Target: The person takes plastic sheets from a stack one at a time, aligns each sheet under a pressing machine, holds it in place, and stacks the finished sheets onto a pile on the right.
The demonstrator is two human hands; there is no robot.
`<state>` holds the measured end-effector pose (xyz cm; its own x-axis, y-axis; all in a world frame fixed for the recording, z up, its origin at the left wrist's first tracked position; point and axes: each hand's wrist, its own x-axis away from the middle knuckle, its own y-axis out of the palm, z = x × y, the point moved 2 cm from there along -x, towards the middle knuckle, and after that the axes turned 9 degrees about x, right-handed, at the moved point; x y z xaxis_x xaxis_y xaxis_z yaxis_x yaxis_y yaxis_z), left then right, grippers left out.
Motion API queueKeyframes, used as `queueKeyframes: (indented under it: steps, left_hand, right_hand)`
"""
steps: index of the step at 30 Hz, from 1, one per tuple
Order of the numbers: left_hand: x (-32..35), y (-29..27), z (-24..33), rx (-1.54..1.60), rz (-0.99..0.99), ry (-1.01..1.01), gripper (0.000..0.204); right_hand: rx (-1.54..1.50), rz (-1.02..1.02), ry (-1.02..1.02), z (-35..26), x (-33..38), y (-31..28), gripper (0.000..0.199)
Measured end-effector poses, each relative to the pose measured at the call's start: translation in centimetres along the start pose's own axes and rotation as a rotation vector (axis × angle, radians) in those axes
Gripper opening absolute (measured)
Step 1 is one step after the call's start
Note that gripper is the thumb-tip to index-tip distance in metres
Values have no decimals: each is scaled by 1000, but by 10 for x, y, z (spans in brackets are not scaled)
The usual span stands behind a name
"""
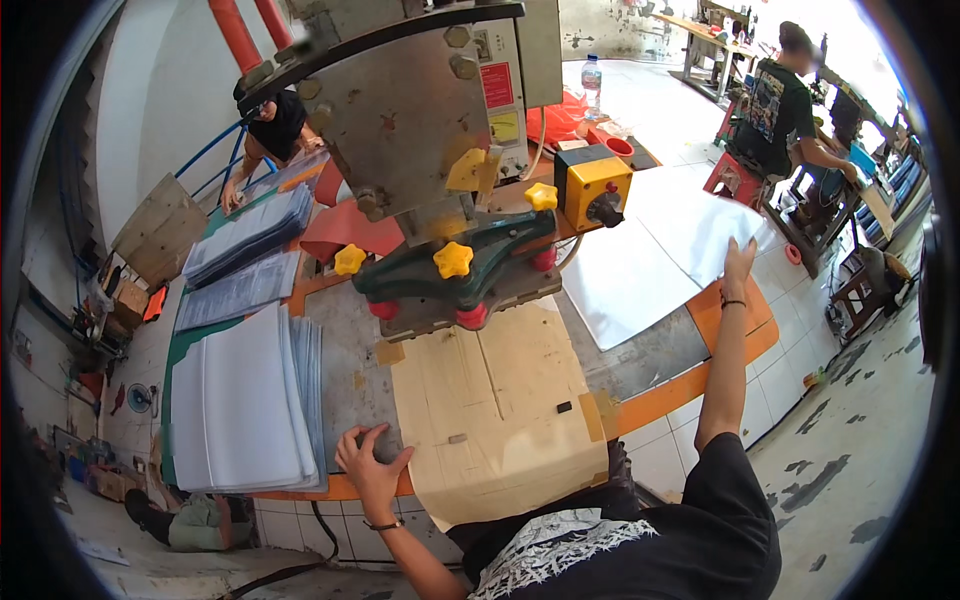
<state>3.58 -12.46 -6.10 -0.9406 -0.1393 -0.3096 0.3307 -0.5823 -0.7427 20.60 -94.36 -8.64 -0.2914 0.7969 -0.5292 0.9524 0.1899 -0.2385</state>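
My right hand (pixel 738 266) pinches the edge of the white sheet (pixel 712 232), which reaches leftward from it over the counter (pixel 655 372). Well apart, my left hand (pixel 372 470) spreads empty beside the tan board (pixel 520 440). Light, even grip should keep the sheet uncreased. Ahead of my right hand, a clear bottle (pixel 592 88); contents too small to tell.

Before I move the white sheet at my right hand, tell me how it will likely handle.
The white sheet will probably flop rather than stay stiff: it looks thin and curves near the right hand. It is likely light for its size, being broad with hardly any visible thickness. It may slide fairly easily, as its surface looks smooth.
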Motion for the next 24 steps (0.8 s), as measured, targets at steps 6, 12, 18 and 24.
queueKeyframes:
  steps: [6,12,18,24]
  left_hand:
    - [8,-8,-5,-58,39,-27,64]
    - [1,-1,2,-24,42,-36,60]
    - [7,-14,-1,-45,69,-56,59]
    - [1,-2,-1,-6,28,-22,63]
  right_hand:
    - [34,207,192,2,27,3,53]
    - [210,145,182,1,18,6,71]
    - [549,-68,172,-60,55,21,72]
    - [306,-52,-12,9,12,-3,59]
